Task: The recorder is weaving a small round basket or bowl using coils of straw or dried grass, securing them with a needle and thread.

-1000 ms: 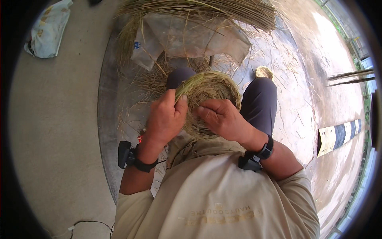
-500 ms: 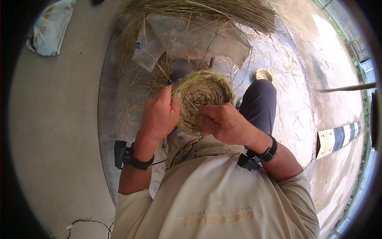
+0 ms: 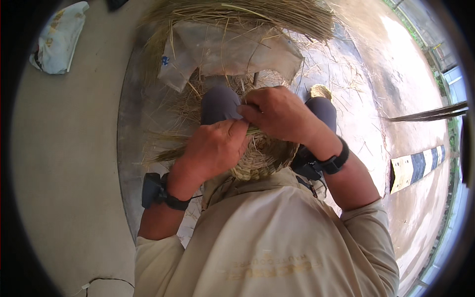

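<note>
A round coiled straw basket (image 3: 264, 158) rests in my lap, its hollow turned up toward me and its far rim largely covered by my hands. My left hand (image 3: 217, 148) is closed on the left side of the rim, thumb on top. Loose straw ends (image 3: 168, 148) stick out to the left from beneath that hand. My right hand (image 3: 279, 111) pinches at the far rim, its fingertips almost meeting my left thumb. What lies between them is mostly hidden, but a bit of thin straw shows there.
Beyond my knees, a big straw bundle (image 3: 257, 17) lies over a translucent plastic sheet (image 3: 227, 49) on a low support. A small woven straw piece (image 3: 321, 91) sits by my right knee. Scattered straw litters the ground mat. A white sack (image 3: 59, 37) lies far left, a striped board (image 3: 418, 168) at right.
My right hand has moved up and away from me, from over the basket's hollow to its far rim. My left hand has shifted nearer to it, and the basket has turned and come closer to my body.
</note>
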`<act>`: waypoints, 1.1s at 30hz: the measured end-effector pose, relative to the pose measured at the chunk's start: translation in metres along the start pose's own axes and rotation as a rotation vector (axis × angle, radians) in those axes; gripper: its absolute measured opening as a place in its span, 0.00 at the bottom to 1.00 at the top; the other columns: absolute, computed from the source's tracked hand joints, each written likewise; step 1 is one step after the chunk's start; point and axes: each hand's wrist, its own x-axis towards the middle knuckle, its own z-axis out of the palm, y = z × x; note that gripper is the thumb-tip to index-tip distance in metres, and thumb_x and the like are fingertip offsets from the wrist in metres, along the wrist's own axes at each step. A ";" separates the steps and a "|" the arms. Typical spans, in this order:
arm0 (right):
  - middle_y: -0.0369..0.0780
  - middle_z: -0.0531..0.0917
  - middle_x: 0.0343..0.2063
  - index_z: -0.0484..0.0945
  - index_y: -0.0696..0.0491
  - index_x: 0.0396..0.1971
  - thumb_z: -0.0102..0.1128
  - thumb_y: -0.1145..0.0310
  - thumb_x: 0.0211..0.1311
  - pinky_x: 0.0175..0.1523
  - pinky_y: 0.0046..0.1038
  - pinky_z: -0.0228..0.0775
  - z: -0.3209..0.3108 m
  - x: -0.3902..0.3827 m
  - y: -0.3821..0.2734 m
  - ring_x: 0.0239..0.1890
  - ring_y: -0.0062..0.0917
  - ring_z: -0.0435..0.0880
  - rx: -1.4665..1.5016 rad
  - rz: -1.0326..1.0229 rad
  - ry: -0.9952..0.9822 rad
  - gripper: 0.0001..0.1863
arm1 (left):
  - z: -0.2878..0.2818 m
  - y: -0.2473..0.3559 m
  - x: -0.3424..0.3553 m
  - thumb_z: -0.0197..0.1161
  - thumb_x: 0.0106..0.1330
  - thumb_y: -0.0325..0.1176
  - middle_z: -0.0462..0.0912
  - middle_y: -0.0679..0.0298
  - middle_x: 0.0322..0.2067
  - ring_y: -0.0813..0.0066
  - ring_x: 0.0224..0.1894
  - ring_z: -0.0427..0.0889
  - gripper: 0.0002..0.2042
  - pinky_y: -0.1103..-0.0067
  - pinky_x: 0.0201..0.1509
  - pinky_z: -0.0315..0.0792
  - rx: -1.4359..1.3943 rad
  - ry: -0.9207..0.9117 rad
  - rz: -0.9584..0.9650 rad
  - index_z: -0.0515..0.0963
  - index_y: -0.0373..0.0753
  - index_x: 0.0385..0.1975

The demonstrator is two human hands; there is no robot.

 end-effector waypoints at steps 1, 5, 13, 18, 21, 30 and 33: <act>0.53 0.85 0.27 0.82 0.58 0.28 0.60 0.61 0.67 0.41 0.50 0.78 0.007 0.002 0.006 0.32 0.54 0.85 -0.024 0.006 -0.049 0.15 | 0.003 0.001 0.002 0.69 0.63 0.30 0.84 0.51 0.32 0.49 0.34 0.86 0.13 0.61 0.35 0.81 0.004 0.015 0.010 0.77 0.34 0.46; 0.54 0.84 0.25 0.82 0.59 0.27 0.62 0.64 0.67 0.37 0.44 0.78 0.012 0.015 0.031 0.29 0.52 0.84 0.246 -0.081 0.132 0.14 | 0.006 0.001 0.008 0.69 0.63 0.30 0.84 0.52 0.31 0.50 0.32 0.86 0.13 0.60 0.34 0.80 -0.013 0.050 0.044 0.77 0.35 0.45; 0.40 0.84 0.24 0.85 0.59 0.42 0.59 0.65 0.76 0.33 0.31 0.79 0.005 0.007 0.018 0.28 0.25 0.86 0.743 0.087 0.041 0.12 | -0.003 -0.003 0.009 0.69 0.62 0.29 0.85 0.51 0.31 0.48 0.33 0.87 0.12 0.60 0.36 0.81 -0.070 -0.014 0.053 0.79 0.34 0.43; 0.33 0.84 0.31 0.76 0.58 0.60 0.56 0.64 0.81 0.26 0.24 0.72 -0.027 0.003 0.004 0.24 0.17 0.76 1.662 0.309 0.206 0.17 | -0.024 -0.015 0.012 0.68 0.62 0.27 0.86 0.49 0.33 0.47 0.34 0.88 0.14 0.60 0.37 0.81 -0.143 -0.045 0.069 0.80 0.34 0.47; 0.32 0.80 0.27 0.77 0.61 0.59 0.54 0.64 0.82 0.21 0.15 0.54 -0.065 -0.017 0.033 0.20 0.10 0.67 1.568 0.091 0.294 0.17 | -0.037 -0.018 0.013 0.68 0.62 0.27 0.87 0.48 0.33 0.49 0.34 0.88 0.19 0.61 0.38 0.82 -0.175 -0.097 0.070 0.80 0.34 0.54; 0.45 0.87 0.24 0.86 0.59 0.49 0.75 0.62 0.64 0.39 0.31 0.80 -0.058 -0.063 0.071 0.28 0.28 0.87 0.148 0.157 -0.312 0.20 | -0.012 -0.024 0.002 0.66 0.66 0.25 0.89 0.53 0.34 0.52 0.32 0.89 0.24 0.65 0.36 0.83 -0.248 -0.113 -0.007 0.80 0.44 0.63; 0.46 0.89 0.28 0.87 0.59 0.45 0.75 0.62 0.64 0.39 0.33 0.80 -0.064 -0.056 0.111 0.29 0.33 0.88 0.010 0.293 -0.183 0.18 | -0.013 -0.024 -0.001 0.66 0.66 0.26 0.89 0.53 0.35 0.53 0.32 0.89 0.24 0.65 0.35 0.83 -0.209 -0.197 -0.007 0.80 0.45 0.64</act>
